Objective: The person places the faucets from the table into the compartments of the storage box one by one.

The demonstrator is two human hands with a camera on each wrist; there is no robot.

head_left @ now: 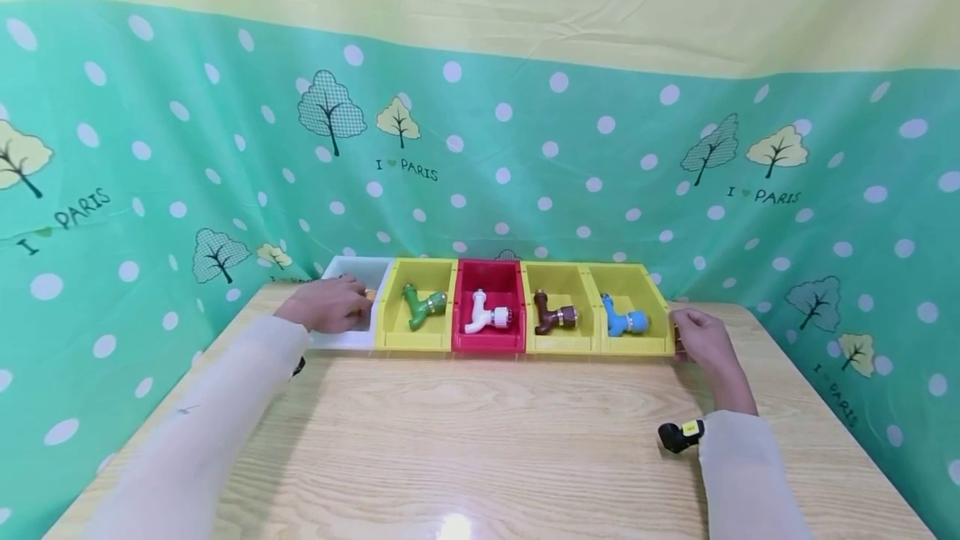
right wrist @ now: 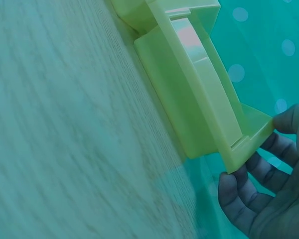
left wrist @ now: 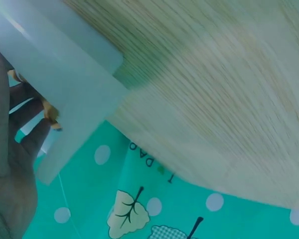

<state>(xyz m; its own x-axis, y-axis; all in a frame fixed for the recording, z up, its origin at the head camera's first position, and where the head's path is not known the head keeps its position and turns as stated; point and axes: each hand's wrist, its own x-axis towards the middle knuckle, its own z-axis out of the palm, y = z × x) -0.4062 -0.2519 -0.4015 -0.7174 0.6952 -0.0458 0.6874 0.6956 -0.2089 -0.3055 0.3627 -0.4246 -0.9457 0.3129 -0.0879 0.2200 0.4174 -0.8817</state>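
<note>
A row of bins stands at the back of the table. My left hand (head_left: 330, 304) reaches into the white bin (head_left: 341, 342) at the left end, its fingers on an orange tap (left wrist: 51, 113) mostly hidden behind the hand and bin wall. My right hand (head_left: 703, 336) pinches the outer side edge of the rightmost yellow bin (right wrist: 234, 158), thumb on top and fingers below. A green tap (head_left: 422, 307), a white tap (head_left: 487, 315), a brown tap (head_left: 553, 315) and a blue tap (head_left: 624, 319) lie one per bin between the hands.
The white tap's bin is a red bin (head_left: 489, 272); yellow bins flank it. A wooden table (head_left: 480, 440) extends in front of the row. Behind and at both sides hangs a green and yellow curtain (head_left: 495, 173). A black wrist camera (head_left: 678, 437) sits at the right sleeve.
</note>
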